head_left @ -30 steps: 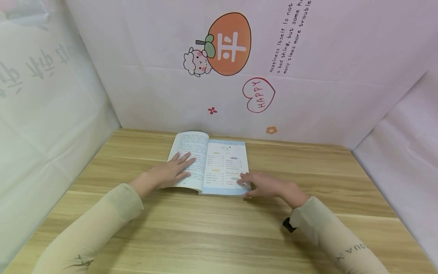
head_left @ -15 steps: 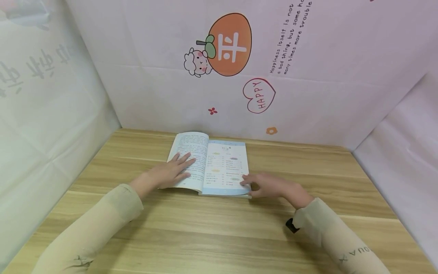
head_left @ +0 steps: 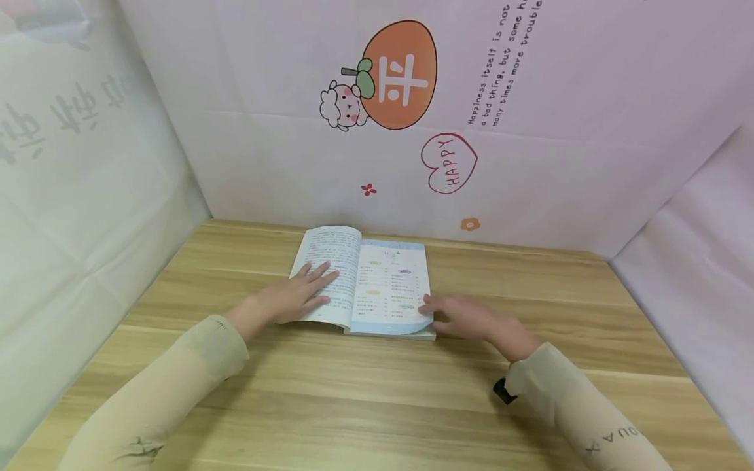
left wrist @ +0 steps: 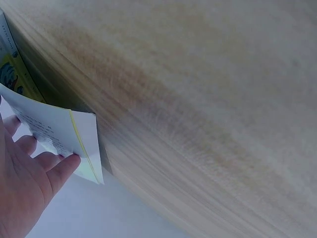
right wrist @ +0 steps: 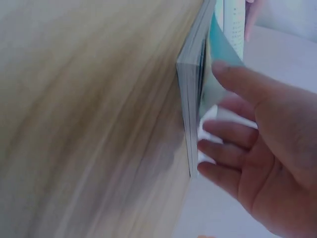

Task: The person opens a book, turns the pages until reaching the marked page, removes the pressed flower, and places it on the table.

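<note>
Where the back of the counter (head_left: 353, 399) meets a pale printed sheet (head_left: 265, 163), a book (head_left: 360, 288) lies spread, its far edge near that sheet. Its left-hand page (head_left: 332, 245) carries dense lines of text and bulges upward toward the spine; its right-hand page (head_left: 393, 288) has pale blue bands at top and bottom and short entries in two columns. On the left side of the book, the left hand (head_left: 300, 294) rests on the text with fingers extended and spread, gripping nothing. At the near right corner of the book, the right hand (head_left: 462, 317) pinches the lifted corner of the right-hand page between thumb and forefinger, its other fingers loosely bent. Cream sleeves (head_left: 159, 386) cover both forearms on the near side of the book, and a black object (head_left: 503, 391) shows at the right cuff. Above and beyond the book, the sheet bears an orange fruit (head_left: 406, 72) with a sheep (head_left: 340, 106) beside it, a red heart (head_left: 449, 163) reading HAPPY, and two small flowers (head_left: 368, 190).
</note>
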`<act>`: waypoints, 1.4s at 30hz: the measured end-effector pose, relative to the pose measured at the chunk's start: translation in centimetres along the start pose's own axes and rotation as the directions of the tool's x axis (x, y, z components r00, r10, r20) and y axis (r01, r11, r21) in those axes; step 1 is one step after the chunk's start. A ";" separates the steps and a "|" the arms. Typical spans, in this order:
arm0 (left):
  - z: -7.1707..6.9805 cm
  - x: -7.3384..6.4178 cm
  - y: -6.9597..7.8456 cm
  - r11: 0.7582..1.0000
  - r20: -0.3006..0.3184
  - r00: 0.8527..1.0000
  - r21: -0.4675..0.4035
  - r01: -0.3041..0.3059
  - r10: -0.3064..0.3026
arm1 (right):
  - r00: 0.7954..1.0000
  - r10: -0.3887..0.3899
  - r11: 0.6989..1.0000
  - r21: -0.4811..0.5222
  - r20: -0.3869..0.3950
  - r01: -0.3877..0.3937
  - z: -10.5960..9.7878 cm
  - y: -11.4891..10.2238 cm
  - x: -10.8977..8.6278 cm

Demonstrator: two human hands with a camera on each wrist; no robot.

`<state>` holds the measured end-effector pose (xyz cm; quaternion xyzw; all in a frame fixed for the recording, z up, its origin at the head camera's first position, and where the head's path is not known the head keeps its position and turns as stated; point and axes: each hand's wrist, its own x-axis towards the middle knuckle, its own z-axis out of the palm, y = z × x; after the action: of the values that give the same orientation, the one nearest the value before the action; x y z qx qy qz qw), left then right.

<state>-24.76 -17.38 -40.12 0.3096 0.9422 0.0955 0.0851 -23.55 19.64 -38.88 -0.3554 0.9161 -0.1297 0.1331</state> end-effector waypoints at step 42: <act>0.3 0.1 0.0 1.000 0.012 1.000 -0.017 0.018 -0.018 | 0.976 0.080 0.996 0.044 -0.202 -0.073 1.9 -3.5 2.9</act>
<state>-24.82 -17.26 -40.42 0.3011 0.9436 0.1011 0.0941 -22.80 14.91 -39.97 -0.3023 0.9354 -0.1767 0.0499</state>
